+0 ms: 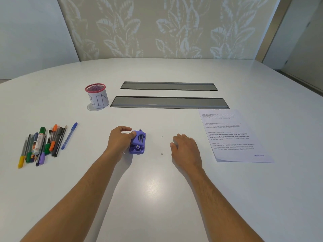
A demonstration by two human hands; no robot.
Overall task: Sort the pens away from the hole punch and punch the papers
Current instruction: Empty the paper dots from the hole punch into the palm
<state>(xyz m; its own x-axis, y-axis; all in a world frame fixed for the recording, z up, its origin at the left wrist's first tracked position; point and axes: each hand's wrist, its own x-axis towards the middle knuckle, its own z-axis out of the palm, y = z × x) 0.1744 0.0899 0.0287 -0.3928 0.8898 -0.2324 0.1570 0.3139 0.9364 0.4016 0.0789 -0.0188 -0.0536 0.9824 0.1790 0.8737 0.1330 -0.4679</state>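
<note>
i see my left hand (120,139) closed around the left side of the purple hole punch (138,142), which sits on the white table (157,189) near the middle, while my right hand (185,148) lies open and palm-down on the table, holding nothing. the pens (42,144) lie bunched at the far left, well apart from the punch, with one blue pen (69,135) just beside them. the papers (234,135) lie to the right, and a red-rimmed cup marked "bin" (97,96) stands beyond the pens.
</note>
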